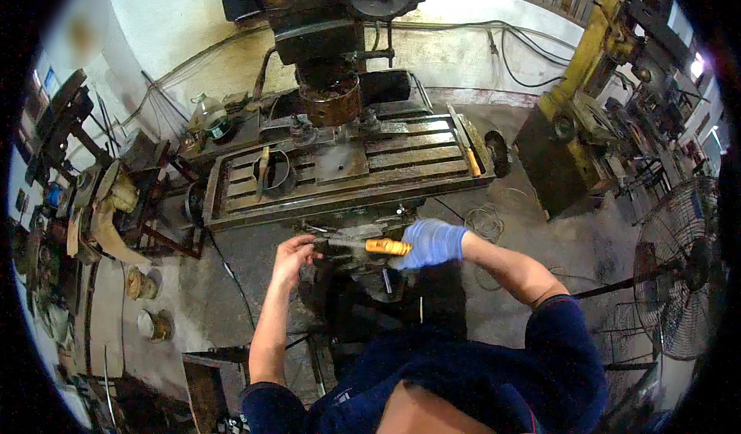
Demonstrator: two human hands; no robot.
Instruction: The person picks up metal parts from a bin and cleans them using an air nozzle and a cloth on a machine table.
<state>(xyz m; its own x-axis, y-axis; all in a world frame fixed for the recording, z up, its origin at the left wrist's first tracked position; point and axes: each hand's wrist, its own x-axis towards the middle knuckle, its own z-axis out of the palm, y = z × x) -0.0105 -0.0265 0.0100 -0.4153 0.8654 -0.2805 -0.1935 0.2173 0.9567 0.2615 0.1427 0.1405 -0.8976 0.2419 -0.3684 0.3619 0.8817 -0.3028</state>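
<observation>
My right hand (pixel 432 244), in a blue knit glove, grips an orange-yellow handled tool (pixel 387 246) in front of the machine table. Its thin blade points left and is blurred, so I cannot tell whether it is a file or a screwdriver. My bare left hand (pixel 293 258) is near the blade's far end, fingers bent and apart; nothing shows in it. Beyond both hands lies the slotted table (pixel 409 147) of a milling machine, with a flat metal plate (pixel 340 164) under the spindle head (pixel 330 98).
On the table stand a round metal pot (pixel 276 175) with a brush-like handle in it, and a long yellow-handled tool (pixel 472 161) at the right end. A caged fan (pixel 679 268) stands at right, a yellow machine (pixel 567 125) behind it. Cans (pixel 142 284) stand on the left floor.
</observation>
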